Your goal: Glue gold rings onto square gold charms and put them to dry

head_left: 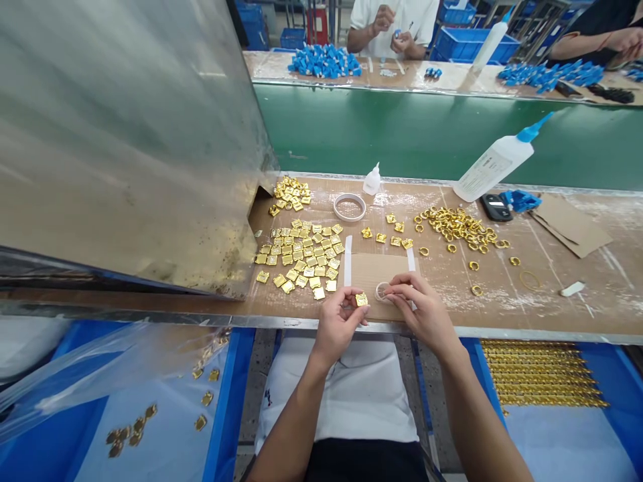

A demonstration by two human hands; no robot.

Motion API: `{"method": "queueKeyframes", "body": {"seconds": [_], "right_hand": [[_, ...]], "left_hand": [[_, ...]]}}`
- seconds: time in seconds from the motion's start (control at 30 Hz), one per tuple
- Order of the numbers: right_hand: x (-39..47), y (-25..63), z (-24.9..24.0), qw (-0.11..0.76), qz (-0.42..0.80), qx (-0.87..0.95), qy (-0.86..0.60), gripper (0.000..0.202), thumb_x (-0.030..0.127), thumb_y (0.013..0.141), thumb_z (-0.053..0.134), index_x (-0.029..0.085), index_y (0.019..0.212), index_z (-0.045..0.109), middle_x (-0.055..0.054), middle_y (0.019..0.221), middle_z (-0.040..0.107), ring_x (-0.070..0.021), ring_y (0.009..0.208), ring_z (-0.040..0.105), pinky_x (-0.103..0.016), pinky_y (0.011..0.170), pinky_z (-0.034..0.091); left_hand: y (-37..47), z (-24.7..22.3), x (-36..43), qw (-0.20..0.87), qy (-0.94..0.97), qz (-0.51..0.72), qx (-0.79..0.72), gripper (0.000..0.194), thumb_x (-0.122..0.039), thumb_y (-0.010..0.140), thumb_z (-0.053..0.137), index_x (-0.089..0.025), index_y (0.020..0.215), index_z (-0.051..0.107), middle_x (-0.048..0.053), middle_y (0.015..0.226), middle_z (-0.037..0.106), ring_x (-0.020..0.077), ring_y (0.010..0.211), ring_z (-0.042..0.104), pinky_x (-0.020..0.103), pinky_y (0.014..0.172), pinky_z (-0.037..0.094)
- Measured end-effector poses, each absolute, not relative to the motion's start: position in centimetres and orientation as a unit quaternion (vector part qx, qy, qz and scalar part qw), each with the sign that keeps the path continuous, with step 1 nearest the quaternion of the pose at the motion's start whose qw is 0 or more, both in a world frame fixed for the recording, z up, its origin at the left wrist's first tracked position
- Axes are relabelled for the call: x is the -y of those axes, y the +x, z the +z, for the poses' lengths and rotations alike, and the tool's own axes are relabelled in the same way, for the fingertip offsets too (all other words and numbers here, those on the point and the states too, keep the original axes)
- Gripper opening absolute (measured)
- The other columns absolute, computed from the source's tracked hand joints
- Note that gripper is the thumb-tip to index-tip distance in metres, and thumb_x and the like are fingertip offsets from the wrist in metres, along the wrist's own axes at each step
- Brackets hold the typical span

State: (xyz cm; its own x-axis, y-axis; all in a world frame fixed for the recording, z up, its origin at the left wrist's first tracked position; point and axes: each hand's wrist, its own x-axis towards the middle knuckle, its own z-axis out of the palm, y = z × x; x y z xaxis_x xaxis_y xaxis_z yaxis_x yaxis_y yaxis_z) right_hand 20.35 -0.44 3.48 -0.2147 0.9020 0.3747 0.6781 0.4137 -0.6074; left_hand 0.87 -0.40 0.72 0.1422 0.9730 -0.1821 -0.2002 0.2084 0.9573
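My left hand (337,323) pinches a small square gold piece (362,299) between thumb and fingers, above the front edge of the bench. Beside it, my right hand (418,309) has its thumb and fingers drawn together at a small whitish round, ring-like item (380,291). Whether those fingers hold something small cannot be made out. Under both hands lies a cardboard pad (374,268) with white tape strips at its sides. Many flat gold square pieces (301,251) are spread to the left. A few gold pieces (381,238) sit just behind the pad.
Gold rings (459,226) are heaped at right, near a large glue bottle (495,167). A tape roll (349,207) and small white bottle (372,179) stand behind. A metal housing (151,147) blocks the left. Blue trays (615,381) flank my lap. Co-workers sit opposite.
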Motion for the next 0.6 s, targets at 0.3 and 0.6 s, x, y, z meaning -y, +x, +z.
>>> {"method": "queueKeyframes", "body": {"seconds": [0.3, 0.6], "right_hand": [[-0.5, 19.9, 2.8, 0.364, 0.099, 0.772, -0.512, 0.027, 0.014, 0.102, 0.051, 0.025, 0.094, 0.075, -0.009, 0.103, 0.067, -0.0218, 0.088, 0.067, -0.034, 0.074, 0.056], [0.2, 20.9, 3.4, 0.381, 0.128, 0.755, -0.518, 0.024, 0.019, 0.103, 0.053, 0.024, 0.090, 0.072, -0.007, 0.093, 0.067, -0.0205, 0.083, 0.067, -0.031, 0.072, 0.055]], "left_hand": [[0.8, 0.5, 0.4, 0.641, 0.410, 0.465, -0.453, 0.038, -0.037, 0.073, 0.085, -0.016, 0.098, 0.066, -0.003, 0.076, 0.059, 0.0104, 0.058, 0.065, 0.023, 0.057, 0.060], [0.7, 0.6, 0.4, 0.640, 0.425, 0.463, -0.441, 0.031, -0.031, 0.075, 0.082, -0.015, 0.096, 0.066, -0.004, 0.074, 0.057, 0.0072, 0.056, 0.057, 0.020, 0.055, 0.051]]}}
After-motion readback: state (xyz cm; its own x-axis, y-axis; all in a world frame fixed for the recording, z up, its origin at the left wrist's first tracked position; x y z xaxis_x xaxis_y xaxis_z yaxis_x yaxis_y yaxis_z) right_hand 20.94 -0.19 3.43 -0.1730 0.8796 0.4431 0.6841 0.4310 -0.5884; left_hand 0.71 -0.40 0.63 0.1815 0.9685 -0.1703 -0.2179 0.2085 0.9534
